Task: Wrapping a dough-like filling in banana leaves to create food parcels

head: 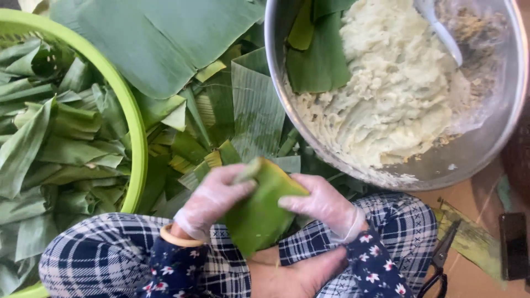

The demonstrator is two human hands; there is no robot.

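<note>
Hands centre-bottom of frame, both in thin clear gloves, both closed around one folded banana-leaf parcel (pixel 258 207). Left hand (pixel 212 198) wraps the parcel's left edge, fingers curled over the top fold; looks like it pins the flap so the leaf doesn't spring open. Right hand (pixel 323 204) clamps the right edge, thumb side pressing in. Parcel sits tilted, upper end pointing to frame top, lower end down over the lap between the plaid-trousered knees (pixel 386 221), so it's supported from both sides and clear of the floor.

Upper right: big steel bowl (pixel 497 138) of pale mashed dough (pixel 397 94), a spoon (pixel 441 27) stuck in it and a few leaf pieces (pixel 320 55) leaning on its inner left wall. Just above the hands, within easy reach.

Left: green plastic basket (pixel 135 138) packed with folded leaf parcels (pixel 49 143). Also near the left hand.

Between basket and bowl: loose cut leaves (pixel 254 105) spread flat on the floor.

Lower right: black scissors (pixel 439 265) on brown floor, well apart from the hands. Cream bangle (pixel 179 238) on the left wrist.
</note>
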